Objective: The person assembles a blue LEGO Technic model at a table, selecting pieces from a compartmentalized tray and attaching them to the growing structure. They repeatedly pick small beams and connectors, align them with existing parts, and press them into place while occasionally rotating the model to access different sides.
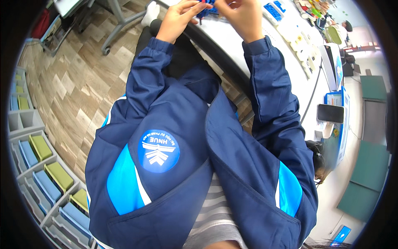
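Observation:
At the top edge, over the near side of the white table, both my hands are close together around a dark blue plastic assembly with small red bits. It looks built of small interlocking parts, and the frame's edge cuts part of it off. My left hand comes at it from the left, its fingers bent and the fingertips at the red and blue parts. On the other side, my right hand is closed with thumb and finger pinched; whatever lies between them is too small or hidden to name.
Right of my hands stand a tray with blue pieces and cream sorting trays. Farther right are a dark phone, a blue-rimmed bin and a person's head. Shelves with green and blue drawers stand at left.

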Motion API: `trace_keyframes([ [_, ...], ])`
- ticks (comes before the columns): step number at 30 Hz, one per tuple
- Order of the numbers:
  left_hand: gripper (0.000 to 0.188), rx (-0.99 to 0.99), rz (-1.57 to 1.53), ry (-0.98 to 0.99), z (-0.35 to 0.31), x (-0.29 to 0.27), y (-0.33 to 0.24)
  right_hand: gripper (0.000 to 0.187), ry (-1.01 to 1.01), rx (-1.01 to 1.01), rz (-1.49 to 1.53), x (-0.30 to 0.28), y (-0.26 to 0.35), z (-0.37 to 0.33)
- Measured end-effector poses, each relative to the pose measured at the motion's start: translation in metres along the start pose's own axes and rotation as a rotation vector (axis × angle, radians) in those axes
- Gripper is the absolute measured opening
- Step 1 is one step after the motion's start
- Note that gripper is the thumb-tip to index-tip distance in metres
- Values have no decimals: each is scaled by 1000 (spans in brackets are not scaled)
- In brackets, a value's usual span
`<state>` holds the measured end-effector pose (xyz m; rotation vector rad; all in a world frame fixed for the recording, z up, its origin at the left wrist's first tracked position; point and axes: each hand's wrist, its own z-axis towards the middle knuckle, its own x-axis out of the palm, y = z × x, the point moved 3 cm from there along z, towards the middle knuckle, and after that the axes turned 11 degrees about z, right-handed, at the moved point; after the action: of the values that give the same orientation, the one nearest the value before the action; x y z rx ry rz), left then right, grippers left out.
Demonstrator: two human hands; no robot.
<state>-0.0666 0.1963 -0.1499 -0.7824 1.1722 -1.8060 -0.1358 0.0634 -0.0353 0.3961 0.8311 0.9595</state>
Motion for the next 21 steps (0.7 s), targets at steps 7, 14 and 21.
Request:
trace_keyframes([
  [7,33,50,-2,-52,-2,3,-5,14,256,-232,-221,2,-7,-7],
  [14,35,49,5,-144,-4,3,-5,18,184,-542,-423,7,-13,-11],
  [21,33,-10,0,-137,-4,-1,-8,12,254,-426,-365,7,-19,-8],
])
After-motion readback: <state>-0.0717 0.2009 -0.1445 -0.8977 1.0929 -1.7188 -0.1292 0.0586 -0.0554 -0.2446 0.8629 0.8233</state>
